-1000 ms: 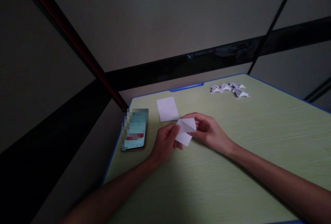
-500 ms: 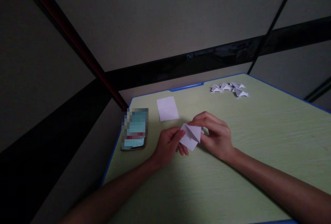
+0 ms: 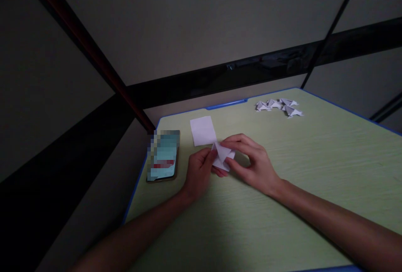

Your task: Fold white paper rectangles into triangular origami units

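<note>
A small piece of white folded paper [image 3: 222, 156] is held between my two hands above the table, with a triangular flap on its upper side. My left hand [image 3: 200, 170] pinches its left edge, thumb on top and fingers underneath. From the right, my right hand [image 3: 253, 161] grips the same paper, its thumb at the lower right and its index finger along the top edge. The fingers partly cover the folds. Just behind the paper, a flat white paper square [image 3: 202, 131] lies on the table.
On the pale green table [image 3: 326, 171] with blue edging, a phone [image 3: 165, 155] with a blurred screen lies at the left. Several folded white paper figures [image 3: 278, 106] sit in a cluster at the back right. A panelled wall [image 3: 220, 25] rises behind the table.
Both hands have shifted slightly left and away from me with the folded paper. The paper has turned, and my right thumb now presses near its flap.
</note>
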A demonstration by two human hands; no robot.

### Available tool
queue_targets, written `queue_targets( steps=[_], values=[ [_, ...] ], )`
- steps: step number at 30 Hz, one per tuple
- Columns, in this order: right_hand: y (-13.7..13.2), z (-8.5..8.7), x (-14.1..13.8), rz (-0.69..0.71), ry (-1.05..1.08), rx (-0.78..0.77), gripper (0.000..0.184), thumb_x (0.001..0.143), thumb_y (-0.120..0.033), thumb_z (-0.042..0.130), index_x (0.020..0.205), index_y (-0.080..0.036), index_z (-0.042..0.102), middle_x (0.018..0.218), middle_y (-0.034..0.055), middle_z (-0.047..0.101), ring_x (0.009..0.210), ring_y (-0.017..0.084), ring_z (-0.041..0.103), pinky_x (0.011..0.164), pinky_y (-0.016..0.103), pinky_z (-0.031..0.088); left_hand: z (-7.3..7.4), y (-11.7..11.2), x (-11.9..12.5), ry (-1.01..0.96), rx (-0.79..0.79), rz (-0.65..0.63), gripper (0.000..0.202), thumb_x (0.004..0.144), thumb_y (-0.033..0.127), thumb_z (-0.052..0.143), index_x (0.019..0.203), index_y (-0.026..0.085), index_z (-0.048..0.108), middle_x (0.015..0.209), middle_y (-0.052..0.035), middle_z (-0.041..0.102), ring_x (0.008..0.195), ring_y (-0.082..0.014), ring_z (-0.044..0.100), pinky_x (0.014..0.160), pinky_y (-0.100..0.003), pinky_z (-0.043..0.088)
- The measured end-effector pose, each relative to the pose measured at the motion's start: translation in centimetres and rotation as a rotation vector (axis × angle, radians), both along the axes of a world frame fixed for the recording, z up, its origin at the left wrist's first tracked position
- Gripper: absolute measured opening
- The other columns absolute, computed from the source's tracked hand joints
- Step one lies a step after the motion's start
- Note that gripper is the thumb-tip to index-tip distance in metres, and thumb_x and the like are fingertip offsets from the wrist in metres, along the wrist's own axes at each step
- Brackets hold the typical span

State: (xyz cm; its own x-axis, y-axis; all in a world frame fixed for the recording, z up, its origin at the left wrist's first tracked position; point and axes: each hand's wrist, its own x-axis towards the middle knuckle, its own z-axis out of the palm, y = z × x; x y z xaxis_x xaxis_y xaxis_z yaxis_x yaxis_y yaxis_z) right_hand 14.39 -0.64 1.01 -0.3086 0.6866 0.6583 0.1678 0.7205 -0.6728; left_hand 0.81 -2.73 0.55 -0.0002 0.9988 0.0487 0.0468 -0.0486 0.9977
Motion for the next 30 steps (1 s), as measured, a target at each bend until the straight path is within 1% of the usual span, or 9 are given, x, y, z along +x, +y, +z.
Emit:
queue_targets(
  steps=[3,8,13,17,19,21,24,27,30],
  values=[
    [0.3,-0.3,-0.1,-0.015,0.157,-0.200,0.025,0.067,-0.017,0.058,0.092,-0.017,0.060,0.087,0.0066,0.062,0.078,0.015,0.056,0.070,0.031,0.046,0.2,0.0,0.0,-0.013,-0.011,0.025,0.038,0.072,0.047,0.046,0.069,0.009,0.054,0.047,-0.0014,0.058,0.039,-0.0132,0.057,0.037,-0.020,0.046],
    [0.7,-0.6,-0.1,-0.031,0.243,-0.416,0.015,0.062,-0.022,0.062,0.076,-0.014,0.065,0.065,0.0035,0.064,0.050,0.009,0.053,0.047,0.023,0.045,0.2,0.0,0.0,-0.056,-0.038,-0.014,0.041,0.070,0.048,0.048,0.072,0.008,0.056,0.047,-0.0019,0.058,0.038,-0.0133,0.057,0.034,-0.019,0.043],
    [0.6,-0.3,0.2,0.006,0.147,-0.334,0.018,0.068,-0.022,0.059,0.083,-0.018,0.067,0.079,0.0060,0.067,0.065,0.014,0.059,0.058,0.028,0.048,-0.2,0.2,-0.3,-0.084,-0.062,-0.018,0.041,0.070,0.049,0.048,0.075,0.009,0.056,0.049,-0.0024,0.059,0.039,-0.0133,0.057,0.033,-0.019,0.041],
    [0.6,-0.1,0.5,0.106,0.053,-0.215,0.021,0.072,-0.020,0.055,0.090,-0.019,0.065,0.087,0.0070,0.066,0.076,0.015,0.060,0.067,0.029,0.046,-0.4,0.4,-0.4,-0.136,-0.073,-0.025,0.038,0.070,0.046,0.049,0.073,0.009,0.055,0.047,-0.0018,0.058,0.037,-0.0133,0.056,0.033,-0.019,0.041],
    [0.7,0.0,0.6,0.170,0.043,-0.226,0.022,0.072,-0.020,0.055,0.092,-0.018,0.065,0.091,0.0074,0.065,0.078,0.016,0.059,0.069,0.029,0.045,-0.4,0.4,-0.4,-0.155,-0.077,-0.019,0.036,0.071,0.045,0.049,0.070,0.009,0.055,0.046,-0.0012,0.057,0.036,-0.0127,0.055,0.033,-0.018,0.040],
    [0.9,0.0,0.6,0.214,0.090,-0.334,0.019,0.073,-0.024,0.054,0.085,-0.016,0.066,0.086,0.0068,0.065,0.076,0.015,0.058,0.068,0.029,0.043,-0.3,0.4,-0.4,-0.155,-0.073,-0.022,0.035,0.072,0.043,0.049,0.070,0.009,0.055,0.046,-0.0009,0.057,0.035,-0.0119,0.055,0.033,-0.018,0.040],
    [1.4,-0.1,0.7,0.262,0.232,-0.604,0.024,0.074,-0.031,0.052,0.064,-0.013,0.066,0.064,0.0030,0.062,0.062,0.012,0.054,0.061,0.027,0.041,-0.2,0.4,-0.5,-0.125,-0.070,-0.064,0.034,0.071,0.042,0.050,0.070,0.009,0.055,0.048,-0.0012,0.058,0.035,-0.0117,0.055,0.032,-0.018,0.040],
    [1.9,-0.3,0.7,0.350,0.330,-0.853,0.022,0.066,-0.032,0.062,0.056,-0.012,0.061,0.050,-0.0017,0.053,0.048,0.007,0.045,0.049,0.022,0.034,-0.3,0.4,-0.6,-0.091,-0.097,-0.131,0.036,0.070,0.045,0.050,0.066,0.010,0.054,0.044,-0.0009,0.057,0.034,-0.0122,0.054,0.031,-0.018,0.039],
    [2.2,-0.2,0.8,0.453,0.304,-0.993,0.026,0.062,-0.034,0.064,0.052,-0.011,0.056,0.046,-0.0035,0.047,0.044,0.004,0.039,0.043,0.019,0.027,-0.4,0.4,-0.6,-0.078,-0.123,-0.178,0.036,0.069,0.046,0.051,0.065,0.010,0.053,0.040,0.0002,0.055,0.032,-0.0117,0.053,0.031,-0.018,0.039]
  ],
)
